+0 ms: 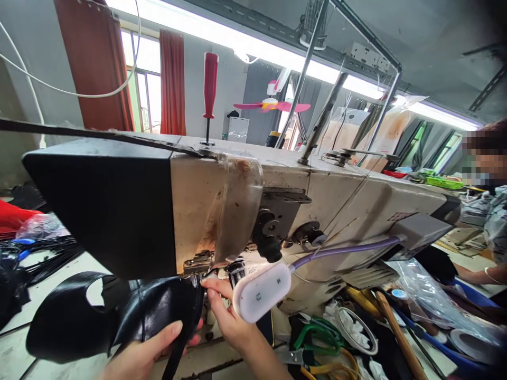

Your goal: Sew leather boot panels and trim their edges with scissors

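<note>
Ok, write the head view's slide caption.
At a sewing machine, left hand holding black material, right hand by a lamp.

1. A screwdriver (210, 87) is stood on the sewing machine (336, 192), with a fan (270, 104) seen behind.
2. Below the machine's left end, the workpiece (152, 306) is placed left of the lamp (262, 293).
3. Scissors (321, 335) are laid right of the lamp.

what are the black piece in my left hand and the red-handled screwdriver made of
The black piece: seemingly glossy leather or imitation, judging by bright highlights along soft bends. The screwdriver: probably smooth plastic handle, evenly red; slim dark shank, likely metal.
</note>
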{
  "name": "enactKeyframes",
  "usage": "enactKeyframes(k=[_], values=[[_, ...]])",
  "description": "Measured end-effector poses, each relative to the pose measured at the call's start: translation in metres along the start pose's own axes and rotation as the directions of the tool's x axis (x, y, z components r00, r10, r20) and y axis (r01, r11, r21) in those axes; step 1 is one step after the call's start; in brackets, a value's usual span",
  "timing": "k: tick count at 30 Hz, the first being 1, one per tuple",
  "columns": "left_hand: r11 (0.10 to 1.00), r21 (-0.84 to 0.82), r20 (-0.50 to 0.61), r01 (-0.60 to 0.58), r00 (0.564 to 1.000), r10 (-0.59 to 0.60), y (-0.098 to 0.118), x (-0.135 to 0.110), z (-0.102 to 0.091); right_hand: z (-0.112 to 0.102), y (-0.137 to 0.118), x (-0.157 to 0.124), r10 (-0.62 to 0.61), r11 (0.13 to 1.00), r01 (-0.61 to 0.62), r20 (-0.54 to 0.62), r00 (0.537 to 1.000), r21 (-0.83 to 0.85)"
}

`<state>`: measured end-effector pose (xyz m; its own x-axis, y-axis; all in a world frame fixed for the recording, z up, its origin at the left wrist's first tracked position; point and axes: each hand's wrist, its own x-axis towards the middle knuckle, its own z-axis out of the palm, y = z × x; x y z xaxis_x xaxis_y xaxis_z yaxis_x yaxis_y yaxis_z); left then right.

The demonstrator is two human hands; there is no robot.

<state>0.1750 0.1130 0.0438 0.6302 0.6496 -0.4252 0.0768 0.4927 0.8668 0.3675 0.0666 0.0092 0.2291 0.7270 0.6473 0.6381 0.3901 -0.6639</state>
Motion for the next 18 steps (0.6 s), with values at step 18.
enactKeyframes(k=[18], values=[[0.981,0.03,-0.373,-0.194,0.908,0.191,-0.006,0.008,0.014,0.006,0.0,0.002,0.036,0.999,-0.036,0.011,0.999,0.027]])
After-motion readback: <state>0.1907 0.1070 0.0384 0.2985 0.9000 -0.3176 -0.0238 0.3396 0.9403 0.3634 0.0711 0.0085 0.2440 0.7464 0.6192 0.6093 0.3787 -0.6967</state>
